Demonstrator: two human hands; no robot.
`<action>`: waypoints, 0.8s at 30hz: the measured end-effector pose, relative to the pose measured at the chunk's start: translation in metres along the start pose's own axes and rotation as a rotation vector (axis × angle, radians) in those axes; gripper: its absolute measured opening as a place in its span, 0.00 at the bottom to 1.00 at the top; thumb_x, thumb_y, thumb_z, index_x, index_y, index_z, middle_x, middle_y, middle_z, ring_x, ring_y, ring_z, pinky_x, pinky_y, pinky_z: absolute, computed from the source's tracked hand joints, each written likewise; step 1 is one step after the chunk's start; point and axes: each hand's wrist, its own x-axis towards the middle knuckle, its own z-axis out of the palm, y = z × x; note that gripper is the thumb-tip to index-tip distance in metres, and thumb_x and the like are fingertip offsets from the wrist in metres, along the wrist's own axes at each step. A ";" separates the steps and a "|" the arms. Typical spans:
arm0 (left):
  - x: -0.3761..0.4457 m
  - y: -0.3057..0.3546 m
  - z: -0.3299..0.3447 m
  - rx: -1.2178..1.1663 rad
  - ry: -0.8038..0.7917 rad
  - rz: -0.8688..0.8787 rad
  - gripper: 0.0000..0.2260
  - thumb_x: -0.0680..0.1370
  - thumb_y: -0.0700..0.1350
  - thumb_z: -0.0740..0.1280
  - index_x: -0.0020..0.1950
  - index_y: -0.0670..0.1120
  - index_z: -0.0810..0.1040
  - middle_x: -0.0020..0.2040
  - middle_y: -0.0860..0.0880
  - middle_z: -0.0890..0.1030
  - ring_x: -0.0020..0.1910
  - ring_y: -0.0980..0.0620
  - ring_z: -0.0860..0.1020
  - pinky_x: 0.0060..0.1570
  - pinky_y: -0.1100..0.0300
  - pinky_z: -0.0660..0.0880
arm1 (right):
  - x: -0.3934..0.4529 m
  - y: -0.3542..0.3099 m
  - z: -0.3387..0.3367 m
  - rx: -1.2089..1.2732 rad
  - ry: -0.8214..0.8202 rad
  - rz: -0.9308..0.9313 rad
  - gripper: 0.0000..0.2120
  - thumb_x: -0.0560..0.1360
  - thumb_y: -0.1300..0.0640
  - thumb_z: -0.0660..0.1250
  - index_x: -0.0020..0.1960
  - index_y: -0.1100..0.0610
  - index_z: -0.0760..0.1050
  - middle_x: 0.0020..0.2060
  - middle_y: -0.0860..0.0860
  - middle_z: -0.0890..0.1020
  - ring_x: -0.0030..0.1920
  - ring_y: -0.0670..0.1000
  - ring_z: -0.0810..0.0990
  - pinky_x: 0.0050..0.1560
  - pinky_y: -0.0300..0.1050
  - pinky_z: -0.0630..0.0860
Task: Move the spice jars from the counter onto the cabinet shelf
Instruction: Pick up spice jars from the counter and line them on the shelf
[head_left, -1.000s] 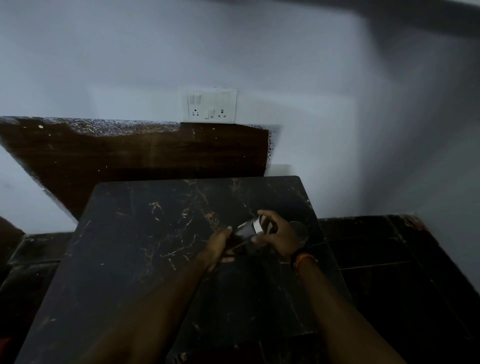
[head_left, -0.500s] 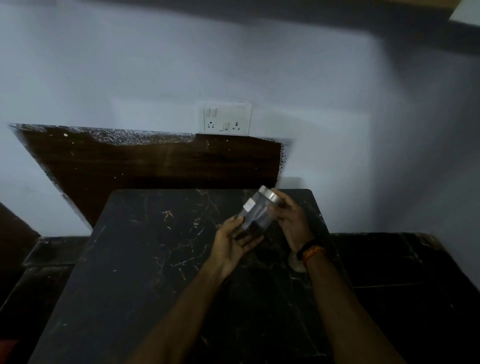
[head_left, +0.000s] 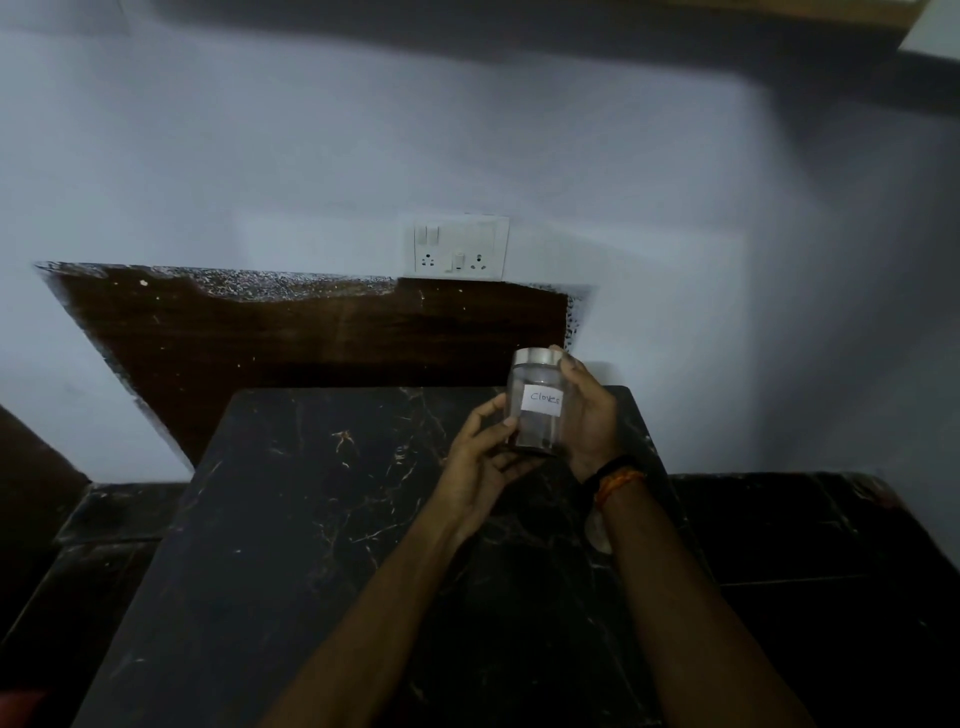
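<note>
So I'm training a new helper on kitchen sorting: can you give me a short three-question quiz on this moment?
1. What word is handwritten on the white label of the clear glass jar with the silver metal lid?
2. True or false: the jar stands on the black marble counter.
3. Which holds the jar: A) left hand only, B) right hand only, C) both hands?

Key: 1. Cloves. 2. False, it is held above the counter. 3. C.
</note>
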 end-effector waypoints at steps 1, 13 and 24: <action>0.001 0.001 0.001 -0.001 0.002 0.009 0.23 0.77 0.44 0.70 0.72 0.48 0.73 0.68 0.41 0.77 0.66 0.38 0.77 0.66 0.38 0.74 | 0.000 -0.001 0.001 0.013 -0.003 0.003 0.32 0.73 0.45 0.69 0.74 0.56 0.68 0.58 0.58 0.81 0.53 0.57 0.82 0.53 0.54 0.78; 0.010 0.008 0.008 -0.037 -0.046 0.087 0.23 0.76 0.44 0.70 0.71 0.48 0.75 0.69 0.41 0.77 0.67 0.38 0.76 0.65 0.41 0.75 | 0.004 -0.019 0.009 0.027 -0.064 -0.018 0.29 0.76 0.48 0.65 0.74 0.56 0.67 0.68 0.64 0.74 0.62 0.62 0.77 0.67 0.64 0.70; 0.055 0.072 0.064 0.045 -0.175 0.186 0.25 0.77 0.40 0.68 0.74 0.45 0.71 0.71 0.39 0.74 0.69 0.38 0.74 0.67 0.37 0.72 | 0.025 -0.114 0.041 -0.049 -0.093 -0.223 0.26 0.77 0.50 0.63 0.72 0.60 0.69 0.61 0.60 0.77 0.58 0.58 0.78 0.57 0.53 0.77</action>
